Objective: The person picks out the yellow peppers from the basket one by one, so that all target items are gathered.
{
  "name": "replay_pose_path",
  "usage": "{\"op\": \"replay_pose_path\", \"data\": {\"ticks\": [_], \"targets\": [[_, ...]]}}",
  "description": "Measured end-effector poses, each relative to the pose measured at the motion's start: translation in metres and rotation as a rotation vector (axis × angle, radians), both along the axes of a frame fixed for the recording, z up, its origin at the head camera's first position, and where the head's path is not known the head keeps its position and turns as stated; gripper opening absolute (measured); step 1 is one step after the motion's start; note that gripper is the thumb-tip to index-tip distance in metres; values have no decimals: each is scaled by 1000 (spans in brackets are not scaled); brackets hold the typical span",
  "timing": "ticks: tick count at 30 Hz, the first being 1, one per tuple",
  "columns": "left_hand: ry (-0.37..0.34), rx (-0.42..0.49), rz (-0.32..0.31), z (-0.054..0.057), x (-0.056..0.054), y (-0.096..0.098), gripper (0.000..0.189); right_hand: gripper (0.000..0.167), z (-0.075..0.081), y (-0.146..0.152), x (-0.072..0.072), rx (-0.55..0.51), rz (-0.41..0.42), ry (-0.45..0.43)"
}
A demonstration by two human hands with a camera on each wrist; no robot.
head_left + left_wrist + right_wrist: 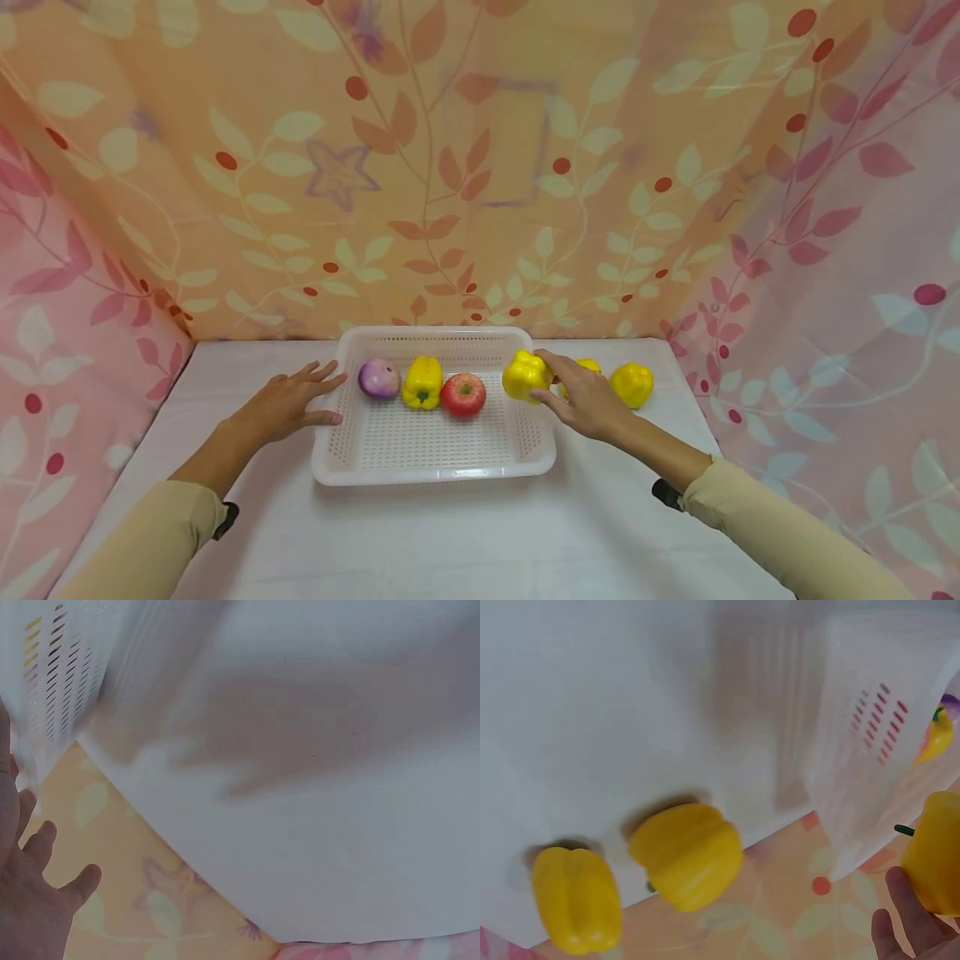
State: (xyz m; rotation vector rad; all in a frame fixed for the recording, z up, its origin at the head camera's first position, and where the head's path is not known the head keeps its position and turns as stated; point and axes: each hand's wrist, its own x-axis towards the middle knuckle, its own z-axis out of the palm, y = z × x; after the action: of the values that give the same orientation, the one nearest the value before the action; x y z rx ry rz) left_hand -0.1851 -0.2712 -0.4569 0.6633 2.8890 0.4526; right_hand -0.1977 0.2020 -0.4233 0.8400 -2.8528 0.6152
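Observation:
My right hand (588, 398) grips a yellow bell pepper (527, 376) above the right rim of a white perforated plastic basket (433, 477). The same held pepper (936, 855) shows its green stem in the right wrist view. Inside the basket, a purple-and-white round vegetable (378, 379), another yellow bell pepper (423, 382) and a red apple (463, 395) lie in a row. My left hand (288, 402), fingers spread, is at the basket's left rim; in the left wrist view its fingers (81, 886) look extended and hold nothing.
Right of the basket, two more yellow bell peppers lie on the white tabletop (450, 542): one (688, 855) partly behind my right hand in the head view, the other (632, 385) farther right. Floral cloth (450, 167) hangs along the back and both sides.

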Motion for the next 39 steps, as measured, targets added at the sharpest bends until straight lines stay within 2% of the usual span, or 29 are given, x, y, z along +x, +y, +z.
{"op": "replay_pose_path", "data": {"ticks": [8,16,27,39], "targets": [[2,-8,0,-4,-1,-2,80,65,-5,36,3,-47,-101,-14],[5,-2,-3,0,0,0,77,62,-22,67,4,-77,-140,31],[3,-1,-5,2,2,1,76,67,-47,106,10,-70,-293,-82],[-7,2,5,2,2,1,77,71,-78,142,13,-66,-392,-179]]}}
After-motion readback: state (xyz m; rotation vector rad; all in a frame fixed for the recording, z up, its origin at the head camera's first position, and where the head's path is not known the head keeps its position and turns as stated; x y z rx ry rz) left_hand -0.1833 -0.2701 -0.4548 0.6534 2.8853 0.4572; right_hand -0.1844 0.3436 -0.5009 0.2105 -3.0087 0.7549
